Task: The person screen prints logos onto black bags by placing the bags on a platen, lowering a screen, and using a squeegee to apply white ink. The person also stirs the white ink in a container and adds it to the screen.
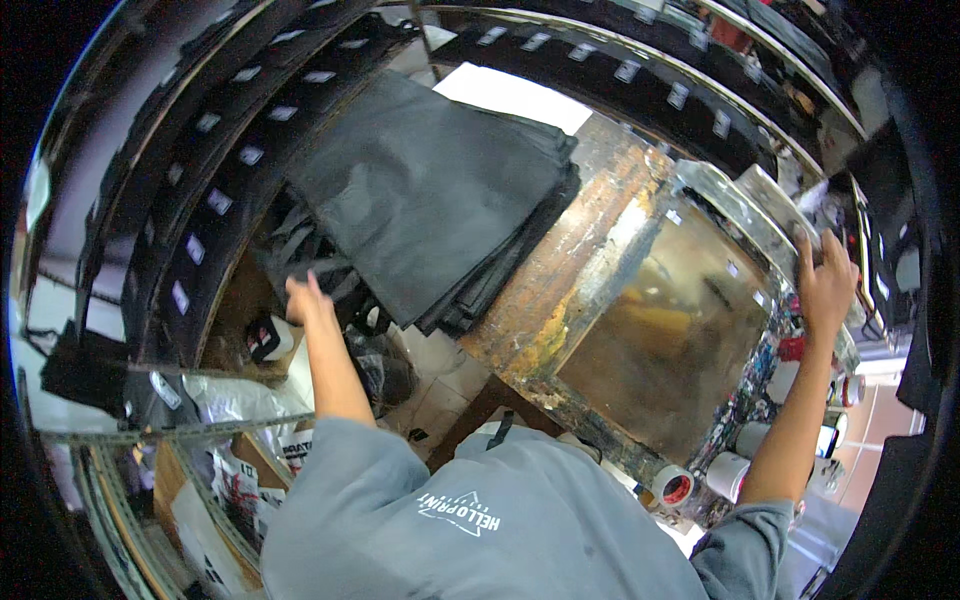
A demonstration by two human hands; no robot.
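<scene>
- Stack, black, cloth-like: one, on the tabletop, ahead and to the right of the left grip; well apart from the right grip.
- Left hand: grip half open, fingers loosely bent, nothing seen in it; just beside dark straps at the stack's left edge.
- Right hand: fingers spread over a grey bar along the screen's far right side; cannot tell whether the grip closes on it.
- Screen, brownish, framed: one, right of the stack, between it and the right hand.
- Hidden or unclear: left fingertips blurred; undersides of the right fingers out of sight; straps tangled in shadow; sheet partly covered by the stack; shelves cut off by the dark rim.
- Count: hands, two; stack, one, its layers too close to number; white sheet, one; red-stained cup, one, near the screen's lower corner.
</scene>
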